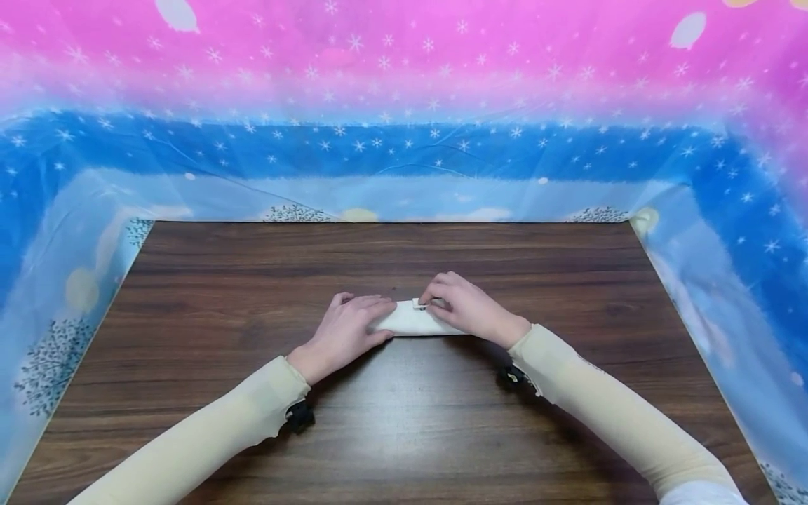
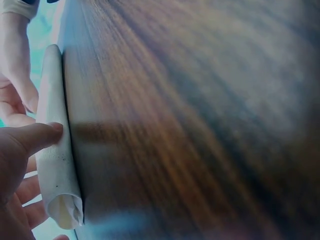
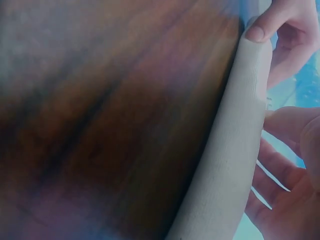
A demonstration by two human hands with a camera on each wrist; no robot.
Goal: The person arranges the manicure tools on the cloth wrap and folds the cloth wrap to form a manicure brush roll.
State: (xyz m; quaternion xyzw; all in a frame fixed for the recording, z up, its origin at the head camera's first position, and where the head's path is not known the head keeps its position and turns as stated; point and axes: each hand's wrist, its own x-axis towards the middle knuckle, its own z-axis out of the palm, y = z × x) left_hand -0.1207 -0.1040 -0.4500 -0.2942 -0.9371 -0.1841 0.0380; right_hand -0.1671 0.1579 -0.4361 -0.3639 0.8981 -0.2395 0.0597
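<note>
A long, flat roll of folded white cloth (image 1: 413, 324) lies crosswise on the wooden table. My left hand (image 1: 353, 324) grips its left end, thumb along the near edge and fingers over the far side. In the left wrist view the roll's end (image 2: 65, 212) shows hollow, with folded layers inside. A small white clip-like piece (image 1: 418, 304) sits at the roll's far edge, pinched between the thumb and forefinger of my right hand (image 1: 470, 305). The right wrist view has the right thumb (image 3: 290, 125) at the far edge; the clip-like piece is mostly hidden there.
The dark brown wooden table (image 1: 391, 421) spreads around both arms. A pink and blue patterned cloth (image 1: 391, 151) hangs behind the table and along both sides. Black wrist devices (image 1: 299, 416) hang under the pale sleeves (image 1: 208, 428).
</note>
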